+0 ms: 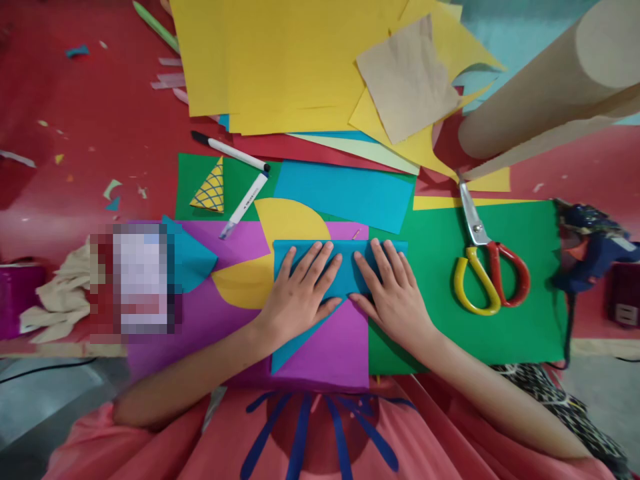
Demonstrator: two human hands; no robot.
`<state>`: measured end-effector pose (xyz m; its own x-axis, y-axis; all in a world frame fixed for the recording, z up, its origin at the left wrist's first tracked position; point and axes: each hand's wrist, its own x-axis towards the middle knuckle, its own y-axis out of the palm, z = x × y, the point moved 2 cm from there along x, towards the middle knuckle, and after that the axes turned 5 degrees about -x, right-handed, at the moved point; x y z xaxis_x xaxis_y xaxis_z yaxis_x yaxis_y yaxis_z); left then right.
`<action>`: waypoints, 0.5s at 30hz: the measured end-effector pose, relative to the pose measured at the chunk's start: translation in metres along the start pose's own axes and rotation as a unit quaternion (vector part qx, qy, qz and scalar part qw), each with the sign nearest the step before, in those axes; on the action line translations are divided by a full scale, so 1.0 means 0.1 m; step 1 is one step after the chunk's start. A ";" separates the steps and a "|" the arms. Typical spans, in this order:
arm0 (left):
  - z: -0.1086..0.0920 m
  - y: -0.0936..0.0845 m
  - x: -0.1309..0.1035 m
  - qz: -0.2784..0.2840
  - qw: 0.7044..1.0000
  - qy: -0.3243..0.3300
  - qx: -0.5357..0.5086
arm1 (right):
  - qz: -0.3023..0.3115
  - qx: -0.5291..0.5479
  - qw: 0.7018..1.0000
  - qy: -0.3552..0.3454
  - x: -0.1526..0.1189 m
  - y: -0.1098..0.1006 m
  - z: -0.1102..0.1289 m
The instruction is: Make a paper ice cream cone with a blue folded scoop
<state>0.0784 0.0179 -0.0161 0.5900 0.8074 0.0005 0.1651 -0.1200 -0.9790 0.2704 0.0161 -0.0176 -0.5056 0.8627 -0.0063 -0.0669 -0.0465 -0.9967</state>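
Note:
A blue sheet of paper point(345, 288) lies under both palms, with a straight fold along its far edge and a slanted edge running down to the near left. My left hand point(303, 293) rests flat on its left part, fingers spread. On the right part, my right hand point(393, 287) presses down with fingers stretched out. Beneath are a purple sheet point(330, 353) and a green sheet point(450, 347). Curved yellow paper pieces point(293, 217) stick out past the blue sheet's left side. Beyond it lies another blue piece point(345, 193).
Scissors point(479, 233) with yellow and red handles lie at right, near a dark blue glue gun point(595, 247). Two white markers point(245, 203) and a patterned yellow triangle point(213, 190) are at left. Yellow sheets point(300, 60) and a brown paper roll point(540, 87) occupy the far side.

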 end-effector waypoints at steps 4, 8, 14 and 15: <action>0.00 0.01 0.00 0.004 1.000 -0.002 -0.005 | -0.004 -0.003 1.000 0.001 0.00 0.01 0.00; 0.00 0.02 0.00 0.009 1.000 -0.006 -0.013 | -0.002 -0.003 1.000 0.004 0.00 0.01 0.01; 0.00 0.03 0.00 -0.002 1.000 -0.003 -0.015 | -0.001 0.003 1.000 -0.025 0.09 0.02 0.13; 0.00 0.03 0.00 -0.004 1.000 -0.003 -0.015 | -0.002 0.004 0.999 -0.036 0.11 0.03 0.15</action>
<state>0.0790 0.0179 -0.0191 0.5843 0.8115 0.0063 0.1936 -0.1319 -0.9722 0.2515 0.0175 -0.0191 -0.5660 0.8244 0.0048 -0.0769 -0.0470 -0.9959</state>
